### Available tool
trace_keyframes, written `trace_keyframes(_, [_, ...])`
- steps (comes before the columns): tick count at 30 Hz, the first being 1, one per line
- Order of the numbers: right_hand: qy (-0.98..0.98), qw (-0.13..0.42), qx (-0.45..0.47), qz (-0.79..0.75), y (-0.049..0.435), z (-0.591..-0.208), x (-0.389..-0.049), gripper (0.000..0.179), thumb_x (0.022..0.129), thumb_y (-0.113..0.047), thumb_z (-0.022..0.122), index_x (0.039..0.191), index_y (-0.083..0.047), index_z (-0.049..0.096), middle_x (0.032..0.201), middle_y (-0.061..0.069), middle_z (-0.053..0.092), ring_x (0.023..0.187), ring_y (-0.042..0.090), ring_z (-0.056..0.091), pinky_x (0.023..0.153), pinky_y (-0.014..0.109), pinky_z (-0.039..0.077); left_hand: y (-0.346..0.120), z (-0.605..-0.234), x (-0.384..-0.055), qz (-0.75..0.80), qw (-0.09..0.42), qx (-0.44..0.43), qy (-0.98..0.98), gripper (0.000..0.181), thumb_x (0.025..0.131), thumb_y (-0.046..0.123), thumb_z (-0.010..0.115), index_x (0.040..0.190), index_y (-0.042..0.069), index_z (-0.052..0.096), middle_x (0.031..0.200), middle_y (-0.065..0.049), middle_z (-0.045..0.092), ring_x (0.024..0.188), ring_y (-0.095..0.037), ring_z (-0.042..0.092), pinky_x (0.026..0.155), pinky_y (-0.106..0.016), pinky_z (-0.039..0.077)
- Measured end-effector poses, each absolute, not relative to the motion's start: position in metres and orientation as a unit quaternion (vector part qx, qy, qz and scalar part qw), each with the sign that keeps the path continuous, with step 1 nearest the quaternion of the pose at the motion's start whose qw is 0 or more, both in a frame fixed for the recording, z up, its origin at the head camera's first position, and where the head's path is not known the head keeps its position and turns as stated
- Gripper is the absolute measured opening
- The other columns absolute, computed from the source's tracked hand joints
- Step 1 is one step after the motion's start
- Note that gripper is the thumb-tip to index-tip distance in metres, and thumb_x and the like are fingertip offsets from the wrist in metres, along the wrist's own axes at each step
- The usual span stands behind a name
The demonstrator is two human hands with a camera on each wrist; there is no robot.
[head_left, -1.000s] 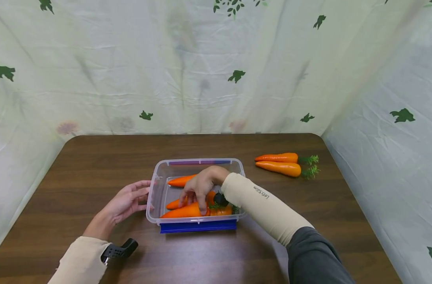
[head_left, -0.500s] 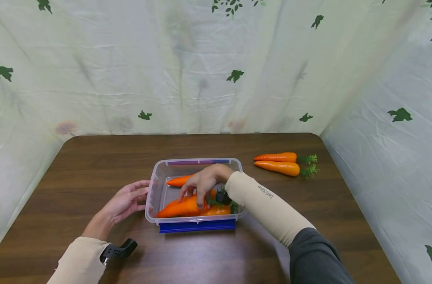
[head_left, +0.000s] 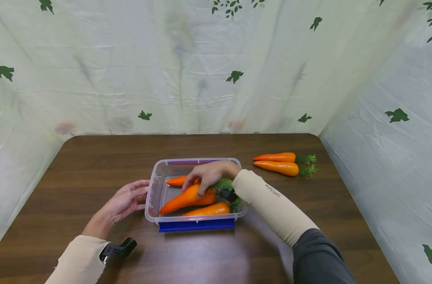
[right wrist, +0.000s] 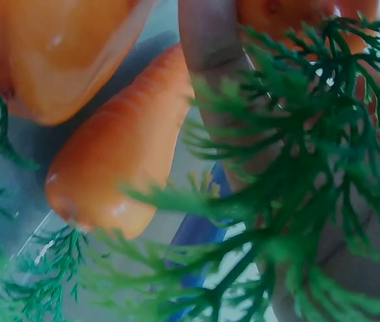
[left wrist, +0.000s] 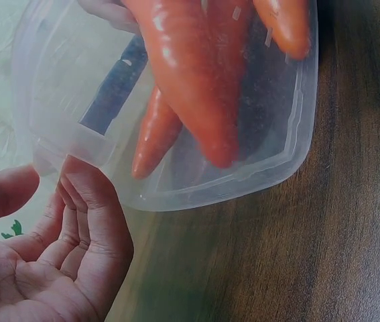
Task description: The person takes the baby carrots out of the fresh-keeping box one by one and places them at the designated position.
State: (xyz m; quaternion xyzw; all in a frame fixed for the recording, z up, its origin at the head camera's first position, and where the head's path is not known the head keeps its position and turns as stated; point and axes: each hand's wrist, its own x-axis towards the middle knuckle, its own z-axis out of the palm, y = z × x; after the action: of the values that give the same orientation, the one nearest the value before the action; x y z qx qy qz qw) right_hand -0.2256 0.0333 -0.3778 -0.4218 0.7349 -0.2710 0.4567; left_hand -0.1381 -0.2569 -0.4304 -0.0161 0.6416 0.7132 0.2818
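Note:
My right hand reaches into a clear plastic container and grips a large orange carrot by its thick end. Its tip points left and towards me, and its leafy green top fills much of the right wrist view. Other carrots lie inside: one along the near wall, one towards the back, and one partly hidden under the held carrot. Beside the left wall, my left hand has extended fingers, their fingertips right at the container's corner in the left wrist view.
Two more carrots with green tops lie side by side on the brown wooden table, right of the container. A blue clasp flap hangs off the near side. A pale leaf-printed curtain stands behind the table.
My right hand has lifted the large carrot off the near side and moved it back and slightly right, uncovering the carrot along the near wall. The left hand has stayed put.

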Motion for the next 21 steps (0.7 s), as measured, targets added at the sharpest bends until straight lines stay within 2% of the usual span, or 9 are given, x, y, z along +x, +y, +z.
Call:
trace_keyframes(5, [0.740,0.438,-0.422,-0.287,0.044,-0.374,-0.228,0.045,0.082,-0.003,0.070,0.126,-0.008,0.061,0.117,0.001,0.062,0.098,0.014,0.056,0.090,0.024,0.047,-0.257,-0.429,-0.138,0.726,0.284,-0.010,0.627,0.032,0.102,0.016,0.048,0.132,0.005,0.043,0.114,-0.001,0.061,0.102,-0.016,0.063,0.088,-0.039,0.054])
trace_keyframes(11, [0.743,0.429,-0.400,-0.321,0.063,-0.368,-0.230,0.048,0.082,0.000,0.070,0.128,-0.004,0.059,0.115,0.004,0.063,0.092,0.015,0.060,0.084,0.026,0.051,-0.256,-0.428,-0.139,0.719,0.285,-0.014,0.633,0.040,0.101,0.017,0.049,0.136,0.001,0.038,0.119,-0.004,0.059,0.105,-0.017,0.062,0.089,-0.039,0.053])
trace_keyframes(16, [0.755,0.408,-0.377,-0.349,0.082,-0.363,-0.232,0.049,0.082,0.001,0.071,0.129,-0.005,0.059,0.118,0.004,0.063,0.099,0.017,0.062,0.086,0.028,0.052,-0.256,-0.428,-0.140,0.703,0.286,-0.018,0.651,0.047,0.101,0.021,0.050,0.139,-0.001,0.034,0.126,-0.009,0.053,0.108,-0.020,0.059,0.091,-0.041,0.052])
trace_keyframes(21, [0.761,0.378,-0.378,-0.368,0.101,-0.358,-0.234,0.048,0.082,0.000,0.071,0.128,-0.005,0.059,0.117,0.004,0.063,0.101,0.018,0.061,0.088,0.030,0.051,-0.257,-0.429,-0.139,0.709,0.285,-0.016,0.645,0.043,0.101,0.021,0.050,0.137,0.002,0.038,0.125,-0.006,0.052,0.108,-0.019,0.059,0.091,-0.042,0.052])
